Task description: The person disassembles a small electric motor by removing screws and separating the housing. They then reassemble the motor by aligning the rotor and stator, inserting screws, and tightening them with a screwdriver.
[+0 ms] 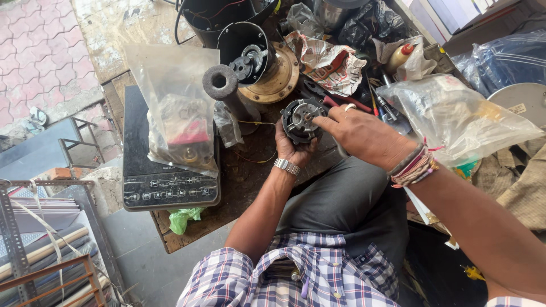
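Cradling a small round motor (300, 119) from beneath, the left hand (293, 149) is steadying it above the bench's (250, 170) near edge while right hand (361, 135) fingertips are pressing together on its face.

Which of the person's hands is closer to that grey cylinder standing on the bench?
Left. The left hand, cupping the round motor part, sits just right of the grey cylinder. The right hand, fingers on the same part, lies farther to the right.

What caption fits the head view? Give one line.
Left hand cups a small motor; right hand fingers its top.
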